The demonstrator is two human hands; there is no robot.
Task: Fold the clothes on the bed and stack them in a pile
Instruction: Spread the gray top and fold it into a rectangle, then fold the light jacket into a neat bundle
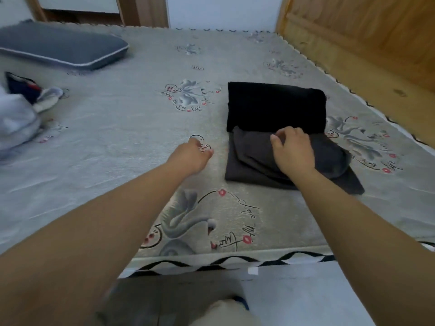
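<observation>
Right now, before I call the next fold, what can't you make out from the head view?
- Left hand: fingers point away from the camera, so its grip, if any, is unreadable.
- Dark grey garment: partly hidden under the right hand; garment type unclear.
- Black folded garment: layers underneath not visible.
- Light clothes heap: cut off by the left edge and blurred.

bedspread [117,137]: matt woven cloth | folded garments [275,107]: matt fabric | wall panel [364,31]: wood
</observation>
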